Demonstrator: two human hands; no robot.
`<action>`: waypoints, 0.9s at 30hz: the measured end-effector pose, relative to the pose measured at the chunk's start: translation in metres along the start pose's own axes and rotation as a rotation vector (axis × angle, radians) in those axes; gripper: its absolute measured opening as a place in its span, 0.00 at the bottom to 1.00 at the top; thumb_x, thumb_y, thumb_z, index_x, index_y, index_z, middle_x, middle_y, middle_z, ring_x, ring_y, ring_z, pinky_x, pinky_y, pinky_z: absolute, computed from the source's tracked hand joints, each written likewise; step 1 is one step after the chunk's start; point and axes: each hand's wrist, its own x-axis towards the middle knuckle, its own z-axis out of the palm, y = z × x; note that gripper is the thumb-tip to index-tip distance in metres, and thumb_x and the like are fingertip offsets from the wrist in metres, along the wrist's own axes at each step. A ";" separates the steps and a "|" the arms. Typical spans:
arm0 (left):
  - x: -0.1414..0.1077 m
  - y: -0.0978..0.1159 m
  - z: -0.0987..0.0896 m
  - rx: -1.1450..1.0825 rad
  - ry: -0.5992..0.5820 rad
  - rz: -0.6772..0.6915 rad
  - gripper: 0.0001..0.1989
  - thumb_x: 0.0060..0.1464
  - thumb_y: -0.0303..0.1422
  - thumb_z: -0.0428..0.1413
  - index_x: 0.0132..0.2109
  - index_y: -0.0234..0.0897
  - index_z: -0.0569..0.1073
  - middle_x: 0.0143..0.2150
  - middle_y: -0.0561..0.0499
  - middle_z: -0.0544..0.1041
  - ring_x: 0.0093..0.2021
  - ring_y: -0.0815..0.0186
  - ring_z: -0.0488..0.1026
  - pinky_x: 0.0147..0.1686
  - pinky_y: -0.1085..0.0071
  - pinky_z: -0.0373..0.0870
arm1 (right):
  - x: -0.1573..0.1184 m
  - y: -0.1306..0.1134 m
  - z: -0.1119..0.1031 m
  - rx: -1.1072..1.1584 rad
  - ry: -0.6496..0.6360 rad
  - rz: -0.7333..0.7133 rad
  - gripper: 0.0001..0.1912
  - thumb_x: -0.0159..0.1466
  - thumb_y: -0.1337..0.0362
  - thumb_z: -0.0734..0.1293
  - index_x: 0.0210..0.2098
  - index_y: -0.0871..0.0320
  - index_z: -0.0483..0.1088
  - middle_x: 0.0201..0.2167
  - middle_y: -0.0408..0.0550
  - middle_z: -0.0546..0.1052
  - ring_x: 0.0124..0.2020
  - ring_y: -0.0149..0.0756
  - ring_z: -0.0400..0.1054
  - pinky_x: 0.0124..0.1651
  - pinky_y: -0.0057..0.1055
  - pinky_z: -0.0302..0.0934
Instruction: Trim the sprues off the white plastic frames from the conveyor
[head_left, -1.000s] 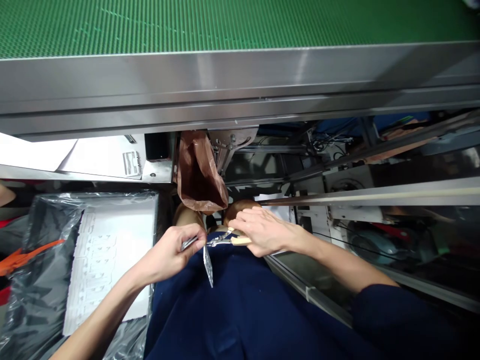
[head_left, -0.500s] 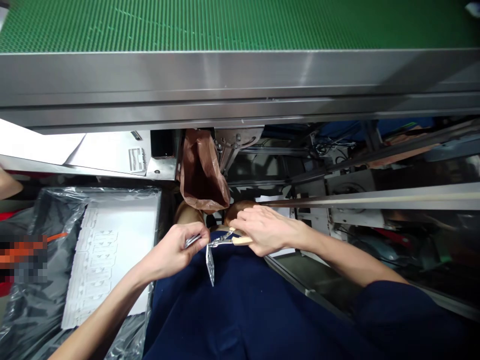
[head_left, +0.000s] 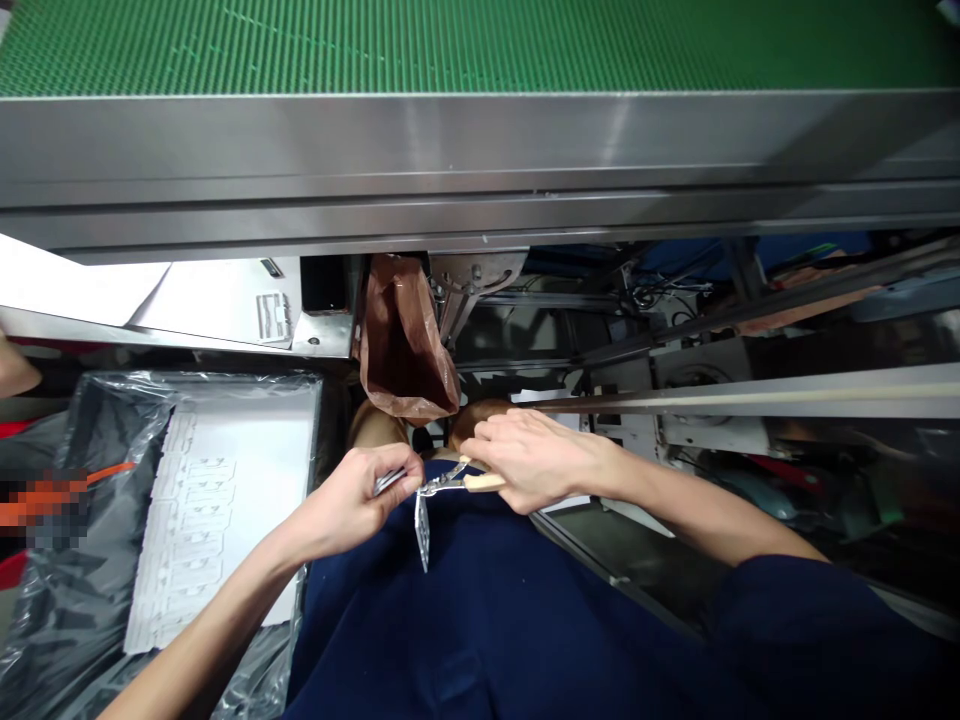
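Observation:
Over my lap, my left hand (head_left: pixel 367 498) pinches a thin, pale flat part with cut-outs (head_left: pixel 422 532), which hangs down edge-on below the fingertips. My right hand (head_left: pixel 531 460) is wrapped round the cream handles of a pair of pliers-like cutters (head_left: pixel 445 484). The metal jaws point left and meet the part right beside my left fingertips. Whether the jaws are closed through the part cannot be made out. Left of my left forearm, several similar white flat parts (head_left: pixel 184 545) lie in rows on a white sheet (head_left: pixel 274 460).
A plastic-lined dark bin (head_left: pixel 320 420) holds the sheet. An open brown bag (head_left: pixel 409 350) hangs ahead of my knees. A phone (head_left: pixel 324 283) and a small clear part (head_left: pixel 273 317) lie on the side table. The green conveyor belt (head_left: pixel 480 45) crosses above. Another person's hand (head_left: pixel 13 368) shows at the left.
Almost nothing differs. My left hand and the held part have shifted very slightly to the right, nearer the cutters; my right hand keeps its grip.

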 end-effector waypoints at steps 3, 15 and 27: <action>0.002 0.000 0.001 -0.016 -0.010 -0.010 0.12 0.60 0.39 0.46 0.32 0.37 0.66 0.29 0.53 0.68 0.30 0.66 0.64 0.30 0.71 0.58 | 0.000 -0.002 -0.006 -0.033 -0.014 0.003 0.09 0.58 0.62 0.60 0.35 0.61 0.66 0.30 0.50 0.70 0.30 0.38 0.65 0.30 0.31 0.51; 0.004 -0.003 0.005 -0.111 0.005 -0.057 0.12 0.59 0.38 0.48 0.32 0.36 0.68 0.30 0.52 0.69 0.31 0.65 0.65 0.31 0.70 0.58 | 0.013 0.018 -0.015 0.147 -0.166 -0.065 0.09 0.48 0.68 0.61 0.29 0.59 0.69 0.21 0.45 0.69 0.19 0.29 0.57 0.24 0.27 0.42; 0.028 -0.017 0.016 -0.241 0.164 -0.206 0.18 0.55 0.46 0.50 0.27 0.35 0.68 0.23 0.54 0.63 0.25 0.67 0.60 0.26 0.73 0.56 | -0.019 0.045 -0.013 0.471 0.144 0.206 0.06 0.55 0.64 0.62 0.29 0.59 0.68 0.21 0.39 0.67 0.22 0.23 0.54 0.26 0.22 0.45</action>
